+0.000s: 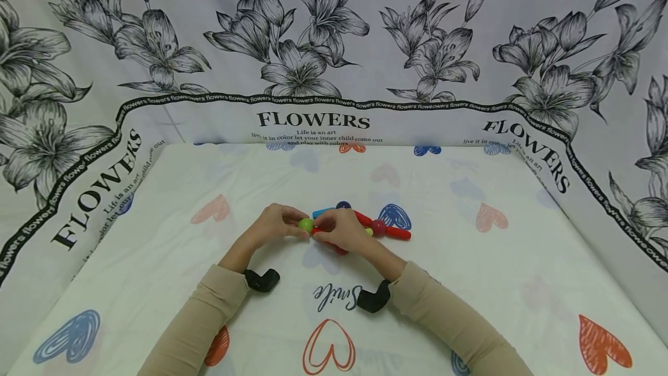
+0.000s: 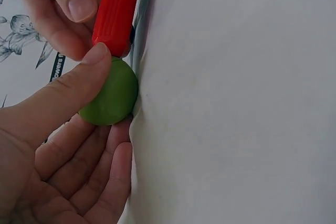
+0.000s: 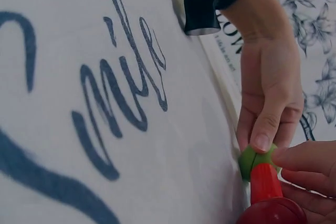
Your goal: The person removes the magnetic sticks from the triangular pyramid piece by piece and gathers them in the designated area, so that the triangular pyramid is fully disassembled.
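My left hand [image 1: 272, 226] pinches a green ball [image 2: 113, 95] between thumb and fingers. A red ridged rod [image 2: 116, 11] meets the ball end-on, and a dark red ball [image 3: 273, 213] sits at the rod's other end. The right hand [image 1: 344, 231] holds the red rod beside the green ball, its fingertips close to where they meet. Partly hidden behind the right hand lie a blue rod [image 1: 323, 212], a dark blue ball [image 1: 343, 205], another red rod [image 1: 363, 219], a crimson ball [image 1: 378, 227] and a third red rod [image 1: 398, 235].
A bit of a yellow-green piece [image 1: 369, 231] shows by the right hand. White cloth [image 1: 443, 283] printed with hearts and the word "Smile" covers the surface. Flower-printed fabric [image 1: 334, 45] rises at the back and sides. Black wrist devices [image 1: 262, 281] are on both wrists.
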A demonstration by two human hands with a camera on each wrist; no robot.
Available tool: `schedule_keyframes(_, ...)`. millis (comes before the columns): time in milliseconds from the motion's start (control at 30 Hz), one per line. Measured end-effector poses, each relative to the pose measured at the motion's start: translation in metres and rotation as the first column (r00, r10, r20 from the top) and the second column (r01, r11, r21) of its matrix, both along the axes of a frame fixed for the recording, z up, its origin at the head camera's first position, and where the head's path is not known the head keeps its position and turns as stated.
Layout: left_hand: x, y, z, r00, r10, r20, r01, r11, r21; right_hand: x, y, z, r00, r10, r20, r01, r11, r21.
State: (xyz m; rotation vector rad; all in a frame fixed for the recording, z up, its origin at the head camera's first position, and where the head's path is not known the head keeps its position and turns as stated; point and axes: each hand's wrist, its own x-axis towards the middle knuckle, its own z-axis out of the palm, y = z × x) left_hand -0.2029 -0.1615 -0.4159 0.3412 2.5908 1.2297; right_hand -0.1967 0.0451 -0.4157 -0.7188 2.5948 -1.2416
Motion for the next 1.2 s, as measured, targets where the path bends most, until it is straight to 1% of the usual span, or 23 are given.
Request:
schedule_keyframes(167, -0.001, 0.0, 0.0, 1.0, -0.001, 0.001, 0.001, 1.0, -0.001, 0.001, -0.001, 0.001, 1.0, -0.002, 0.011, 0.002, 0.999, 0.039)
schedule_keyframes(433, -0.001, 0.0, -0.001, 1.0, 0.003, 0.003, -0.003, 1.0, -0.016, 0.002, 0.0, 0.002, 1.0, 0.013, 0.016, -0.014, 0.999, 0.042)
schedule_keyframes(600, 0.0, 0.0, -0.001, 1.0, -0.018, -0.004, 0.018, 1.0, -0.006, 0.001, 0.002, 0.003, 0.999, 0.034, -0.001, -0.034, 0.999, 0.034)
schedule_keyframes(800, 0.0, -0.001, 0.0, 1.0, -0.028, -0.003, 0.028, 1.0, -0.001, -0.001, 0.005, 0.001, 0.997, 0.067, -0.026, -0.067, 0.998, 0.006)
schedule_keyframes(933, 0.0, -0.001, 0.0, 0.999, -0.041, -0.005, 0.041, 0.999, 0.003, -0.002, 0.007, 0.0, 0.996, 0.082, -0.034, -0.082, 0.997, 0.009)
schedule_keyframes(1067, -0.002, -0.003, -0.001, 0.998, -0.065, 0.002, 0.065, 0.998, 0.026, -0.003, 0.009, 0.0, 0.993, 0.108, -0.036, -0.108, 0.994, 0.014)
schedule_keyframes(1200, -0.004, -0.009, -0.003, 0.996, -0.08, 0.033, 0.078, 0.996, 0.043, -0.004, 0.01, -0.001, 0.989, 0.145, -0.042, -0.144, 0.989, 0.022)
